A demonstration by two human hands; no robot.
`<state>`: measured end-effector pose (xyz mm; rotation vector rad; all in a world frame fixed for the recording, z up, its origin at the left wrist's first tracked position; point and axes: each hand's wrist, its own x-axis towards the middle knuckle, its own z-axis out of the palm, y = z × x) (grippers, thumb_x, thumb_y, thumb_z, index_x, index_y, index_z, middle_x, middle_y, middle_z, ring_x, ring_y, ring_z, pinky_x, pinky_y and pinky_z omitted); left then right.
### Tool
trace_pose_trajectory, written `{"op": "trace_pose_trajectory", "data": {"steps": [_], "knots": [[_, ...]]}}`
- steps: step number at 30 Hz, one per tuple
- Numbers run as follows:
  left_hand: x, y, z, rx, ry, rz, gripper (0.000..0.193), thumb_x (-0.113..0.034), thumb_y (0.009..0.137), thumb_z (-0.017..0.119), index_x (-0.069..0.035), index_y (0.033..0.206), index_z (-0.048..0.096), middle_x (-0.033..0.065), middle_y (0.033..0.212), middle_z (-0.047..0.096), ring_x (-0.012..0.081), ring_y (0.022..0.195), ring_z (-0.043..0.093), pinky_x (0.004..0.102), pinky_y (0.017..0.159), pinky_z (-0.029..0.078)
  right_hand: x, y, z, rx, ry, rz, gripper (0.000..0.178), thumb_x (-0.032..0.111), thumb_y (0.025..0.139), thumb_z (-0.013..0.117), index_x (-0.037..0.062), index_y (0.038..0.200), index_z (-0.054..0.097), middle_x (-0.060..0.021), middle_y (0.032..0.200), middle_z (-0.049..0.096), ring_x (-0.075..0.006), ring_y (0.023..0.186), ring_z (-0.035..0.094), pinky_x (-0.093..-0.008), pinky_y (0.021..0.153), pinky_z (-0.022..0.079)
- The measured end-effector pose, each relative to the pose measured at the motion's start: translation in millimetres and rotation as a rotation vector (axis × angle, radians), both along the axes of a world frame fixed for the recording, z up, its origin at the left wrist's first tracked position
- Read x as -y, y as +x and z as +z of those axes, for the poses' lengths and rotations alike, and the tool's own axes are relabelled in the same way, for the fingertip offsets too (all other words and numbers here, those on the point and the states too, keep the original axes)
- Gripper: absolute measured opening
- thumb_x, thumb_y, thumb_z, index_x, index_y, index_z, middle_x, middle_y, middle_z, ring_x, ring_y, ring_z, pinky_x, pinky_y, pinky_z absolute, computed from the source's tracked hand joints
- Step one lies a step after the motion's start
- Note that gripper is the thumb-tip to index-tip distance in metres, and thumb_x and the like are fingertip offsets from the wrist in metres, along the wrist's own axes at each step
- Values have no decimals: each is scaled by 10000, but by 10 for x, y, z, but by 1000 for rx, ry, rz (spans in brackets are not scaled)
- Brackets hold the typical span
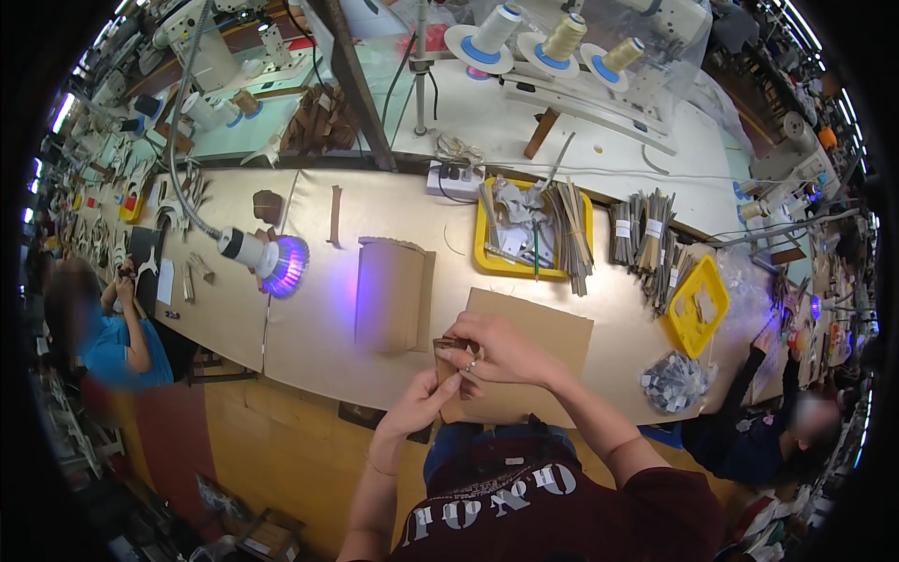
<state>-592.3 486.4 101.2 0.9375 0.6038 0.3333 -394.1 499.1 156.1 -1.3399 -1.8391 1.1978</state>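
Observation:
Close to the table's front edge, both my hands are closed on a brown leather-like strip (444, 367). My left hand (419, 405) pinches it from the lower left, thumb pointing up. From the right, my right hand (503, 348) grips its upper end, with a ring on one finger. The fingers hide much of the strip. Beneath my hands lies a flat cardboard sheet (548, 328). To its left is a second cardboard piece (389, 295) with a ragged top edge.
A lamp (284, 267) on a bendable arm casts violet light at left. Behind the cardboard stands a yellow basket (481, 248) of strips. Strip bundles (646, 234), a yellow tray (682, 328) and a plastic bag (676, 382) lie right. Co-workers sit at both sides.

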Motion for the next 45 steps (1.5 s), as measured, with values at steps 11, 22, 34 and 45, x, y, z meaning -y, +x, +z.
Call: {"op": "trace_pose_trajectory", "data": {"steps": [11, 22, 34, 45], "knots": [[-323, 421, -370, -145, -434, 211, 237, -263, 1018, 410, -43, 1008, 496, -32, 681, 371, 75, 584, 382, 251, 605, 405, -726, 1621, -992, 261, -68, -453, 274, 193, 792, 686, -6, 977, 651, -126, 825, 650, -203, 722, 630, -321, 654, 501], [-435, 470, -458, -384, -483, 207, 256, -314, 1009, 431, -74, 952, 499, -67, 642, 278, 46, 542, 263, 210, 504, 286, -219, 3256, -1605, 765, -88, -1030, 163, 198, 831, 645, 45, 886, 658, -174, 850, 643, -346, 846, 615, -434, 726, 480], [-530, 654, -475, -340, -412, 276, 260, -304, 1026, 373, -99, 890, 459, -49, 611, 293, 60, 471, 231, 218, 451, 234, -959, 1564, -1370, 365, 189, -704, 137, 183, 856, 610, 64, 902, 660, -124, 856, 618, -326, 769, 611, -414, 680, 487], [-430, 110, -582, -317, -417, 493, 267, -336, 1013, 403, -111, 887, 474, -55, 574, 267, 63, 440, 231, 228, 421, 234, -1395, 1137, -1706, 588, -20, -390, 166, 204, 804, 621, 63, 887, 656, -144, 828, 641, -349, 791, 622, -452, 701, 490]]}}
